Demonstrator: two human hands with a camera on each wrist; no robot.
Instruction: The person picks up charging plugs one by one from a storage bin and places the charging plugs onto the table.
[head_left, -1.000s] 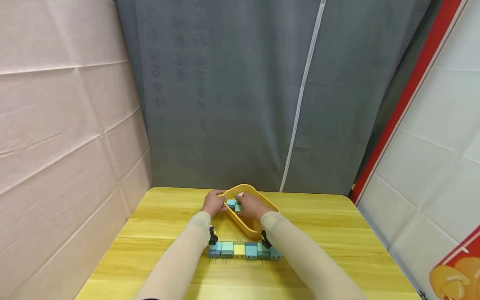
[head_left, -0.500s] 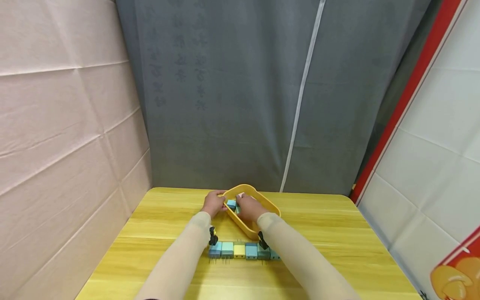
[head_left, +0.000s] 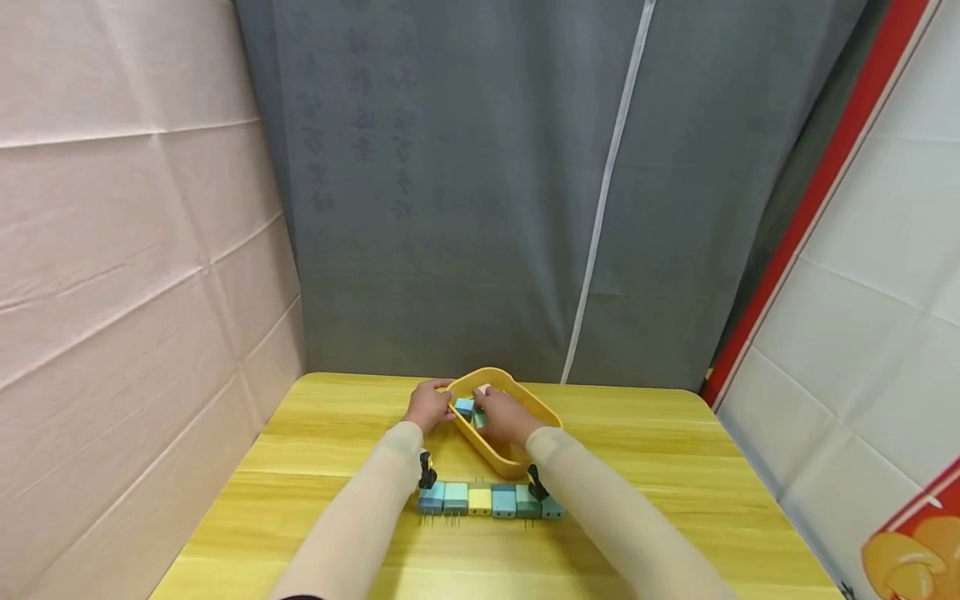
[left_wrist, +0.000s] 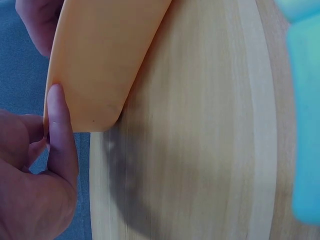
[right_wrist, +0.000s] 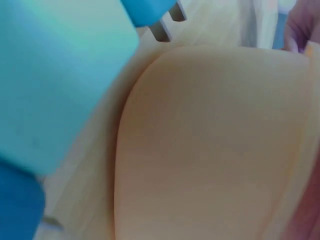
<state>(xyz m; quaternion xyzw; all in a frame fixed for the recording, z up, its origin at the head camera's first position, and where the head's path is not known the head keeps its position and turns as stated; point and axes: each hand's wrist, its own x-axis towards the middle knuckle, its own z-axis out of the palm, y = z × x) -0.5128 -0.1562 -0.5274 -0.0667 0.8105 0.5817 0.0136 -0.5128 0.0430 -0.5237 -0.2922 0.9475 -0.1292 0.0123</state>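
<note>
My left hand (head_left: 427,406) grips the left rim of a yellow plastic bin (head_left: 546,410); in the left wrist view its thumb (left_wrist: 61,130) lies along the outer wall. My right hand (head_left: 507,415) reaches down inside the bin, its fingertips among small blocks. A blue block (head_left: 464,407) and a green block (head_left: 480,418) show beside those fingers, and a pale pink piece (head_left: 484,388) lies at their far side. I cannot tell whether the right fingers hold one. The right wrist view shows mostly the bin's outer wall (right_wrist: 210,140).
Nearer me, a row of blue, green and yellow blocks (head_left: 479,502) with thin metal prongs stands on the wooden table (head_left: 660,492). The right forearm passes over the row's right end. Behind the table hangs a grey curtain (head_left: 450,208); a pale cloth wall (head_left: 150,275) borders the left.
Inside the bin my right hand shifted slightly, its wrist swinging a little left and then back right. My left hand stays on the rim, and the row of blocks keeps its place.
</note>
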